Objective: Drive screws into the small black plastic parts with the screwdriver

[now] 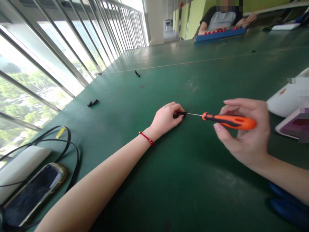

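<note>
My left hand, with a red cord bracelet at the wrist, pinches a small black part just above the green table. In my right hand is a screwdriver with an orange and black handle, lying nearly level. Its thin metal shaft points left, and the tip meets the right end of the black part. My right thumb and fingers are curled round the handle. What the tip sits in is too small to make out.
Small black pieces lie toward the railing. At left are a phone, a white box and black cables. White objects stand at right. Across the table sits a person behind a blue tray.
</note>
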A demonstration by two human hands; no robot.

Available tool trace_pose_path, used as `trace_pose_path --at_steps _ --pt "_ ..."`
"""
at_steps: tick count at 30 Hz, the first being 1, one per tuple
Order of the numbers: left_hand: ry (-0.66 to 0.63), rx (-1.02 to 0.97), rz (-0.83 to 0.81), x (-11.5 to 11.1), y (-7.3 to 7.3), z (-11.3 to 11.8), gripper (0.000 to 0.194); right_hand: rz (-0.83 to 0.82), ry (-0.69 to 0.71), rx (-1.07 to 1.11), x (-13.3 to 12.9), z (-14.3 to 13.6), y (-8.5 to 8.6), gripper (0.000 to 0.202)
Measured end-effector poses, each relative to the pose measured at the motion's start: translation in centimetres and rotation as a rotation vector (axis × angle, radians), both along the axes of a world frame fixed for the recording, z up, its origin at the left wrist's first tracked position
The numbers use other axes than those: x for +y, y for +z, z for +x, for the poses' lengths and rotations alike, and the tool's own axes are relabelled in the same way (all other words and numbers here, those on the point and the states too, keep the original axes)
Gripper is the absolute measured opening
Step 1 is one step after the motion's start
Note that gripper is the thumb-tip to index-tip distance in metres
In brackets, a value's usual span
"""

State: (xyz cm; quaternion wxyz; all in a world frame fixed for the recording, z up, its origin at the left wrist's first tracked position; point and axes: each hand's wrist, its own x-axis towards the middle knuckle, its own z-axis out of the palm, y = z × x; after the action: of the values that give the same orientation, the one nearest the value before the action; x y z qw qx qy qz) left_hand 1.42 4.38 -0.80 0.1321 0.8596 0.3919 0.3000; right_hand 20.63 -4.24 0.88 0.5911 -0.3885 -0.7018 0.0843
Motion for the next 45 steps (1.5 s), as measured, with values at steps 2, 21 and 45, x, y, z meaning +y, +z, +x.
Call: trace_pose_path --at_steps 2,21,45 --pt "0.002 0.003 -0.001 -0.02 0.01 0.0 0.013 -0.042 0.028 -0.033 0.04 0.04 0.01 0.053" --pt "-0.002 0.001 -0.003 -0.02 0.03 0.0 0.014 -0.13 -0.059 -0.224 -0.57 0.13 0.36 0.019" --pt "0.046 0.005 -0.011 -0.23 0.18 0.1 0.014 -0.185 -0.039 -0.169 0.02 0.32 -0.24 0.01"
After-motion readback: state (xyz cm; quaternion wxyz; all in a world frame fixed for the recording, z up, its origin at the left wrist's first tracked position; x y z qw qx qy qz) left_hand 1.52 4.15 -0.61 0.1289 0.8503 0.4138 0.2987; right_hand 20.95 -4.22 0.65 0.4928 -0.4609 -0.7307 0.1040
